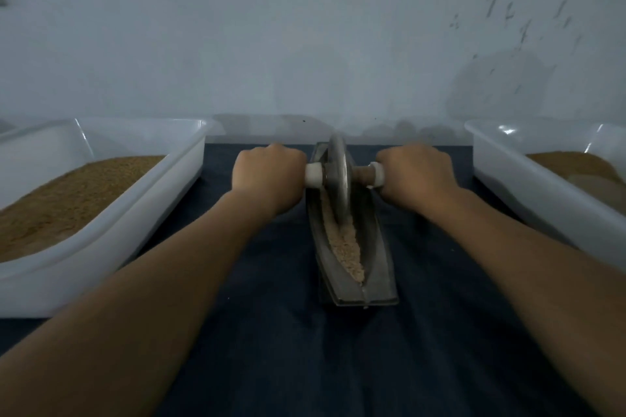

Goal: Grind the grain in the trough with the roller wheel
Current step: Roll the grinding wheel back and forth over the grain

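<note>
Metal wheel upright in the trough by the tabletop's far edge; left hand and right hand grip its handles, fingers curled under, unseen.

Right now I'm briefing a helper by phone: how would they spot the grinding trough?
Before the pale wall stand two white tubs of brown meal. Between them, on dark cloth, lies the trough, a slim, boat-shaped dark metal channel holding pale grain. Only it carries the roller wheel, gripped by the left hand and right hand.
</note>
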